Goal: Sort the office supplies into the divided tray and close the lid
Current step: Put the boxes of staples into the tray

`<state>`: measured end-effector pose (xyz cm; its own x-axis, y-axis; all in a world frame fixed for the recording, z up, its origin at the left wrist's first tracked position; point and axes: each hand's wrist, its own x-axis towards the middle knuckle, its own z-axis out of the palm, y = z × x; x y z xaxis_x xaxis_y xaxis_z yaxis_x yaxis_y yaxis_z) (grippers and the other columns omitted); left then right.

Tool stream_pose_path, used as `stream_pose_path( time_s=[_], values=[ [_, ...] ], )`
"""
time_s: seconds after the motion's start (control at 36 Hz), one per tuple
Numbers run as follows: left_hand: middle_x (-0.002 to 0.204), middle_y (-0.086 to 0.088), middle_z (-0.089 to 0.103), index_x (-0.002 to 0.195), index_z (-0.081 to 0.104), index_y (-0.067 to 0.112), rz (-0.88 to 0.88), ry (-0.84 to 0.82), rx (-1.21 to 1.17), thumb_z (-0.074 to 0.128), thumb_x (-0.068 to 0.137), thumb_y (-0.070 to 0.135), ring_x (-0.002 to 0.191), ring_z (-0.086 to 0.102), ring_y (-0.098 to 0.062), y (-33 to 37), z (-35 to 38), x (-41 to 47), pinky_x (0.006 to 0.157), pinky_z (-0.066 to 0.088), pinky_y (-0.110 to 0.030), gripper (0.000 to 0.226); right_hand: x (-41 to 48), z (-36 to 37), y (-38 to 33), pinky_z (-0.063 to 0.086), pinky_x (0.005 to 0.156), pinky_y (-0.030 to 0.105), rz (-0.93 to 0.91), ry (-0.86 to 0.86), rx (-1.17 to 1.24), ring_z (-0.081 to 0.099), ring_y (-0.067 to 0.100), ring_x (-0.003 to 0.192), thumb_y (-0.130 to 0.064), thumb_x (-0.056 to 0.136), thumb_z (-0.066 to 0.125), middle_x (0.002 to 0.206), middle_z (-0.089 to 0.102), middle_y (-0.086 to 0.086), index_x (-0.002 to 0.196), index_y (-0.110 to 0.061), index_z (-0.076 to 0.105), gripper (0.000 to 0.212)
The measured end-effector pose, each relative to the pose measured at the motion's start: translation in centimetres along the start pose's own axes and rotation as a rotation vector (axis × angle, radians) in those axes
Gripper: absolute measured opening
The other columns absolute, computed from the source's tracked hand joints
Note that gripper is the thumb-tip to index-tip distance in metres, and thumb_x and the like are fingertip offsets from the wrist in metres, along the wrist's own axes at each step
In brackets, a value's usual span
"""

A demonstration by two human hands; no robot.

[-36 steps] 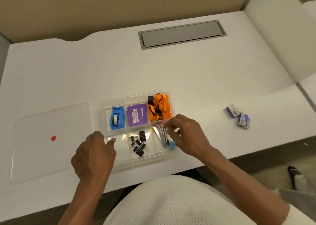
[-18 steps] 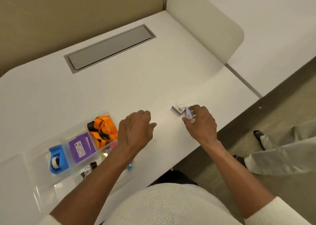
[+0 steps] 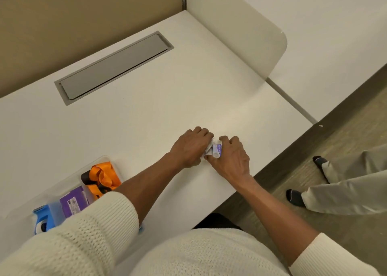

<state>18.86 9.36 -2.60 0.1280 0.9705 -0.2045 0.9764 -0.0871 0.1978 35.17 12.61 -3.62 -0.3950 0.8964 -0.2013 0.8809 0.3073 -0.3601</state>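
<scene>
Small purple-and-white staple boxes (image 3: pixel 215 149) lie on the white desk near its right front edge. My left hand (image 3: pixel 189 146) and my right hand (image 3: pixel 231 158) close in on them from both sides, fingers curled around the boxes. The clear divided tray (image 3: pixel 92 164) sits at the lower left, partly hidden by my left sleeve. In it I see an orange lanyard (image 3: pixel 104 177), a purple box (image 3: pixel 72 202) and a blue tape dispenser (image 3: pixel 43 219). The tray's lid is out of view.
A grey cable hatch (image 3: pixel 114 66) is set into the desk at the back. A white divider panel (image 3: pixel 236 32) stands at the right. Beyond the desk edge, another person's legs and dark socks (image 3: pixel 295 198) are on the floor.
The view swung right, away from the tray. My right hand reached the staple boxes first; my left hand then left the tray and came over to join it on them.
</scene>
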Motion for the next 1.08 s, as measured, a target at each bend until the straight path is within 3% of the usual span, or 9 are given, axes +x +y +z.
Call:
stream_pose_path(
  time_s=[0.11, 0.19, 0.39, 0.5, 0.58, 0.67, 0.81, 0.94, 1.08],
  values=[
    [0.132, -0.003, 0.057, 0.137, 0.052, 0.016, 0.006, 0.013, 0.01, 0.068, 0.089, 0.02, 0.117, 0.054, -0.025, 0.1, 0.1, 0.6, 0.086, 0.048, -0.036, 0.05, 0.2, 0.2, -0.3, 0.04, 0.067, 0.032, 0.005, -0.033, -0.04, 0.057, 0.027, 0.101, -0.039, 0.088, 0.076, 0.115, 0.054, 0.01, 0.121, -0.014, 0.055, 0.047],
    [0.132, -0.005, 0.056, 0.134, 0.054, 0.015, 0.009, 0.016, 0.037, 0.067, 0.091, 0.018, 0.115, 0.054, -0.025, 0.3, 0.1, 0.8, 0.081, 0.047, -0.035, 0.046, 0.4, 0.2, 0.0, 0.039, 0.067, 0.03, 0.0, -0.041, -0.047, 0.056, 0.025, 0.099, -0.024, 0.09, 0.074, 0.115, 0.057, 0.011, 0.125, -0.014, 0.055, 0.041],
    [0.121, -0.006, 0.053, 0.128, 0.056, 0.017, -0.02, -0.024, 0.006, 0.067, 0.085, 0.004, 0.103, 0.052, -0.027, 1.8, -0.7, 1.2, 0.064, 0.034, -0.035, 0.046, 1.1, -0.6, 1.4, 0.057, 0.074, 0.036, -0.017, -0.073, -0.054, 0.058, 0.024, 0.092, -0.026, 0.09, 0.073, 0.11, 0.058, 0.009, 0.125, -0.015, 0.058, 0.039],
    [0.122, -0.008, 0.052, 0.13, 0.058, 0.016, -0.09, -0.034, -0.055, 0.064, 0.088, 0.002, 0.108, 0.051, -0.028, 2.1, -1.1, 1.1, 0.064, 0.039, -0.037, 0.045, 1.4, -1.2, 1.6, 0.056, 0.073, 0.034, -0.032, -0.078, -0.028, 0.06, 0.024, 0.086, -0.026, 0.093, 0.071, 0.107, 0.06, 0.011, 0.126, -0.015, 0.061, 0.036],
    [0.122, -0.01, 0.053, 0.133, 0.056, 0.013, -0.169, -0.023, -0.113, 0.061, 0.088, -0.003, 0.11, 0.052, -0.029, 2.4, -1.6, 0.1, 0.069, 0.049, -0.041, 0.047, 1.6, -1.7, 1.2, 0.051, 0.072, 0.03, -0.047, -0.078, 0.005, 0.06, 0.024, 0.081, -0.031, 0.099, 0.065, 0.104, 0.061, 0.011, 0.126, -0.013, 0.063, 0.032],
    [0.119, -0.009, 0.053, 0.133, 0.056, 0.012, -0.248, 0.029, -0.172, 0.059, 0.089, -0.006, 0.106, 0.053, -0.028, 2.9, -2.3, -1.8, 0.066, 0.043, -0.038, 0.047, 1.4, -2.1, 0.1, 0.048, 0.073, 0.029, -0.081, -0.111, 0.023, 0.063, 0.026, 0.085, -0.034, 0.099, 0.065, 0.107, 0.062, 0.013, 0.13, -0.014, 0.063, 0.037],
    [0.111, -0.003, 0.054, 0.125, 0.059, 0.015, -0.422, 0.237, -0.308, 0.061, 0.083, -0.006, 0.095, 0.053, -0.024, 3.1, -4.3, -6.7, 0.068, 0.051, -0.04, 0.047, 0.3, -2.4, -2.9, 0.047, 0.07, 0.031, -0.192, -0.117, 0.064, 0.06, 0.025, 0.077, -0.03, 0.098, 0.067, 0.098, 0.056, 0.007, 0.127, -0.016, 0.064, 0.032],
    [0.114, -0.004, 0.062, 0.126, 0.064, 0.017, -0.655, 0.411, -0.415, 0.074, 0.089, 0.008, 0.095, 0.061, -0.022, 2.4, -5.6, -14.4, 0.073, 0.054, -0.033, 0.039, -1.2, -2.3, -7.5, 0.046, 0.069, 0.03, -0.322, -0.157, 0.123, 0.054, 0.019, 0.074, -0.034, 0.095, 0.069, 0.095, 0.049, -0.001, 0.123, -0.022, 0.065, 0.031],
    [0.119, 0.006, 0.065, 0.125, 0.067, 0.026, -0.96, 0.566, -0.502, 0.083, 0.086, 0.014, 0.098, 0.062, -0.011, 0.6, -5.5, -24.4, 0.079, 0.056, -0.027, 0.044, -3.5, -1.6, -12.7, 0.034, 0.059, 0.02, -0.423, -0.258, 0.169, 0.057, 0.018, 0.075, -0.035, 0.089, 0.072, 0.097, 0.056, -0.002, 0.119, -0.031, 0.066, 0.031]
  ],
)
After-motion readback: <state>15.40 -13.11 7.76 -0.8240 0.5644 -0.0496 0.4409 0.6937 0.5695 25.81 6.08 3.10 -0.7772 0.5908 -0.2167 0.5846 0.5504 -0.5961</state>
